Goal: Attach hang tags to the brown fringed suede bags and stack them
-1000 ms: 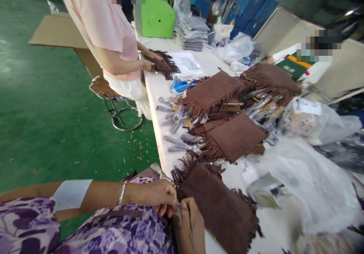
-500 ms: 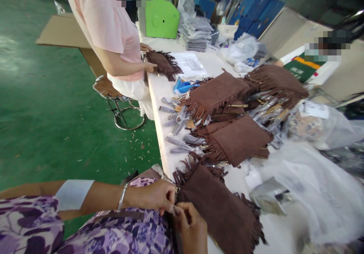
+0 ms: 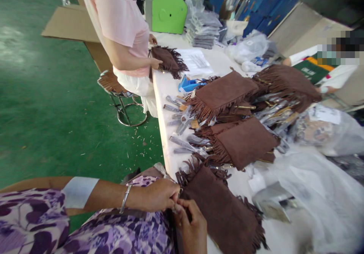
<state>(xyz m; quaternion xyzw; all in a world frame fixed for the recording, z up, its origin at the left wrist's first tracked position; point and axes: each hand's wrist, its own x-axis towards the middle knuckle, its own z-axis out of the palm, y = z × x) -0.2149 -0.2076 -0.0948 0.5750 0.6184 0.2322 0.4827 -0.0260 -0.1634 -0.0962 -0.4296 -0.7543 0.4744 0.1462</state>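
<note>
A brown fringed suede-like bag [image 3: 222, 208] lies flat at the table's near edge, just beside my hands. My left hand [image 3: 160, 195], with a silver bangle at its wrist, is closed in a pinch at the bag's left edge. Right against it, my right hand [image 3: 192, 223] pinches with thumb and forefinger. Between the fingertips is something small and pale, too hidden to name. Beyond lie more brown fringed bags [image 3: 246, 142] in piles, with plastic-wrapped straps [image 3: 184, 144] sticking out toward the left table edge.
Across the white table [image 3: 163, 132], a person in pink [image 3: 122, 30] holds another fringed bag [image 3: 167, 60]. A second person's sleeve [image 3: 341, 75] shows at right. Clear plastic bags [image 3: 307, 185], a blue tool [image 3: 190, 84] and a green machine [image 3: 169, 13] are also on the table.
My view has shifted slightly, so the scene sits a little further right. My hands stay pinched together by the bag, with small finger movements. The person at right has reached toward the far bags.
</note>
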